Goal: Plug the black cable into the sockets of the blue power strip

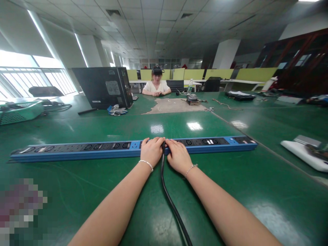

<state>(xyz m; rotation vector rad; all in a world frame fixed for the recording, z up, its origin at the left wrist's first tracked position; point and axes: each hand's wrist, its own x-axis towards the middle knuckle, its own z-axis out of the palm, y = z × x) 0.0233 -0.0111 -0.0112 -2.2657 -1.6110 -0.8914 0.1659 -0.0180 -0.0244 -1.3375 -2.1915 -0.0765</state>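
A long blue power strip (77, 155) with black sockets lies across the green table. A thick black cable (169, 200) runs from the near edge up to the strip's middle, its end between my two hands. My left hand (151, 150) rests on the strip just left of the cable end, fingers bent, fingertips touching the cable's head. From the right side, my right hand (178, 154) lies over the strip with its fingertips close to the same cable end. How firmly either hand grips it is hidden by the fingers.
Across the green table (115, 128) sits a person (156, 85) in a headset. A black computer case (105, 87), gloves (117, 110) and a green basket (22, 111) stand at the left. A bottle (190, 86) is at the back, a white device (303, 155) at the right.
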